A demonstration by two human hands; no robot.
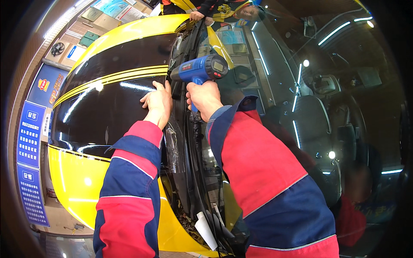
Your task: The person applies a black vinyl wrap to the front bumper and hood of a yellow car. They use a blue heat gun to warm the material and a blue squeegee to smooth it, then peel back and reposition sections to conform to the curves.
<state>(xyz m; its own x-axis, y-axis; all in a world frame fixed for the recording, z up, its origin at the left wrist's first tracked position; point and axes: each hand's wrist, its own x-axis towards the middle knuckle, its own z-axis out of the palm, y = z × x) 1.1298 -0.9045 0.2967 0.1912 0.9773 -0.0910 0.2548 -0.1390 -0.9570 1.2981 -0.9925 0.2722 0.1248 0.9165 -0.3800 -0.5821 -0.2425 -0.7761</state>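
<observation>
My right hand point(205, 99) is closed round the handle of a blue heat gun point(197, 69) with a small display at its rear. The gun's nozzle points left at the rear edge of a yellow car hood point(71, 185). Glossy black film or paint point(112, 105) covers the hood's middle, crossed by yellow stripes. My left hand point(158, 102), fingers spread, rests at the black surface's edge, close to the nozzle. Clear, wrinkled film point(173, 148) hangs over that edge below my left wrist. Whether my fingertips pinch any film cannot be made out.
The black cowl point(195, 142) runs between hood and reflective windshield point(284, 86), with dry debris near its lower end. A white tube-like object point(205, 232) lies there. Across the car, another person's hand point(197, 16) rests by the cowl. Blue signs point(29, 133) stand at left.
</observation>
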